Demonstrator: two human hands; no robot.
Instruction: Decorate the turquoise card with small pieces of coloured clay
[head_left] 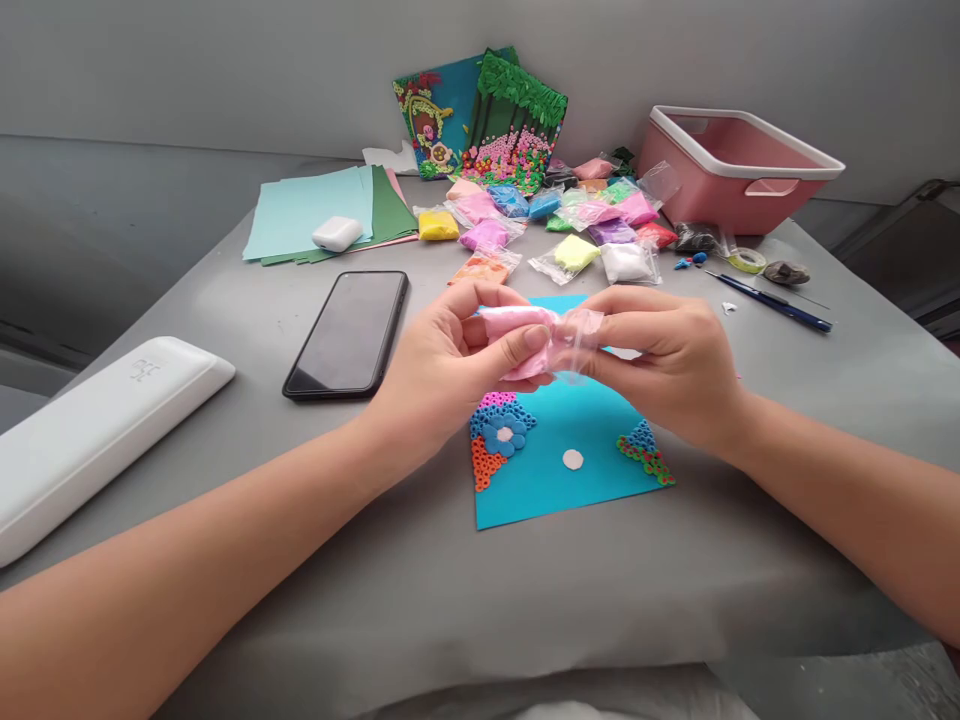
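Observation:
My left hand [442, 365] and my right hand [664, 360] meet above the table, both gripping a small clear bag of pink clay [541, 340]. The left thumb and fingers pinch the pink lump; the right fingers hold the plastic end. Below them lies a blue card [559, 490] with a blue clay flower, orange and pink beads at its left, a white dot in the middle and a green and blue corner piece at right.
A black phone [349, 332] lies left of the hands, a long white case [90, 435] further left. Behind are several bags of coloured clay [574, 225], paper sheets [315, 210] with a white earbud case [337, 233], finished clay pictures [487, 120], a pink bin [739, 165] and a blue tool [776, 300].

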